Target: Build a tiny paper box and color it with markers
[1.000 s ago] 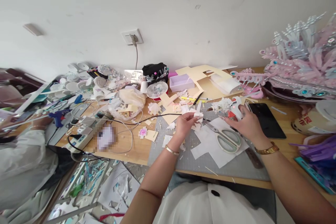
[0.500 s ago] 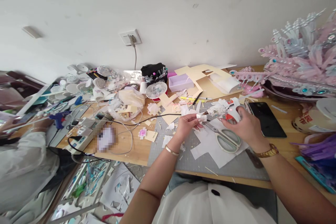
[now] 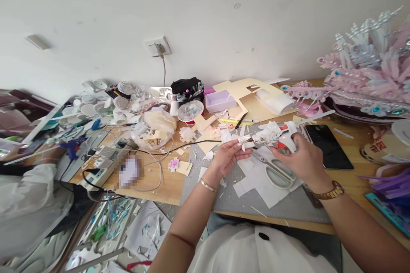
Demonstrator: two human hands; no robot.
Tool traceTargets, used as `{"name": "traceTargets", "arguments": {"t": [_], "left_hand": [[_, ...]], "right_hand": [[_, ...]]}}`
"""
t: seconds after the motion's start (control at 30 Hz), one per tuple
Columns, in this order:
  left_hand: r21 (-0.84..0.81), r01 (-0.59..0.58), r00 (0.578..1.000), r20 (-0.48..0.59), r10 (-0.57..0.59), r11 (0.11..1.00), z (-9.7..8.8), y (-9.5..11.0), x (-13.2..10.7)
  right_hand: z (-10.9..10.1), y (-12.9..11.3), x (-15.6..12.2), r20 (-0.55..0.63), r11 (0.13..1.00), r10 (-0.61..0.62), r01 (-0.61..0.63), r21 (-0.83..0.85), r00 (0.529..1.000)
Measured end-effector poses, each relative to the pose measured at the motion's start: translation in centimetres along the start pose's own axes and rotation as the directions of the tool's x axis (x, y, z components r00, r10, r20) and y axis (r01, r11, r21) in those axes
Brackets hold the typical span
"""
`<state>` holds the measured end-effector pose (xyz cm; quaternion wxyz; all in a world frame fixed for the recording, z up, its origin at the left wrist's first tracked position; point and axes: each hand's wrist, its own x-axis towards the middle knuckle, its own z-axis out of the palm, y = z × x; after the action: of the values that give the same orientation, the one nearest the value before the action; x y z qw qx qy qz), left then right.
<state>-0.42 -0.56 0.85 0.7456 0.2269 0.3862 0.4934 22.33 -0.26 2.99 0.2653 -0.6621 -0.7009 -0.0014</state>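
My left hand (image 3: 228,156) is closed in a pinch on a small white paper piece (image 3: 247,144) held above the grey cutting mat (image 3: 282,207). My right hand (image 3: 303,156) is wrapped round a white hot glue gun (image 3: 289,135) with red markings, its nozzle pointing left toward the paper piece. The two hands are close together, a hand's width apart. Scissors (image 3: 278,171) with pale green handles lie on white paper sheets (image 3: 256,179) just below my hands.
A black phone (image 3: 328,146) lies right of my right hand. A pink and silver ornament (image 3: 368,72) fills the right. Cream card (image 3: 250,98), a lilac box (image 3: 220,100), a power strip (image 3: 99,170) and cables clutter the wooden table (image 3: 160,183). Another person's white sleeve (image 3: 28,196) is at the left.
My right hand lifted the glue gun and brought it left toward the paper piece. My left hand turned the piece and moved it slightly right.
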Motion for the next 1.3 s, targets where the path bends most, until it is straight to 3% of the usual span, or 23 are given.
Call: {"name": "traceTargets", "arguments": {"t": [0.83, 1.3], "left_hand": [[0.072, -0.057, 0.998, 0.001, 0.057, 0.996, 0.44, -0.09, -0.41], [0.142, -0.147, 0.987, -0.036, 0.154, 0.979, 0.36, -0.31, -0.26]], "right_hand": [[0.15, -0.16, 0.10, 0.123, 0.996, 0.006, 0.006, -0.092, 0.992], [0.37, 0.04, -0.05, 0.102, 0.995, -0.034, 0.044, -0.094, 0.994]]}}
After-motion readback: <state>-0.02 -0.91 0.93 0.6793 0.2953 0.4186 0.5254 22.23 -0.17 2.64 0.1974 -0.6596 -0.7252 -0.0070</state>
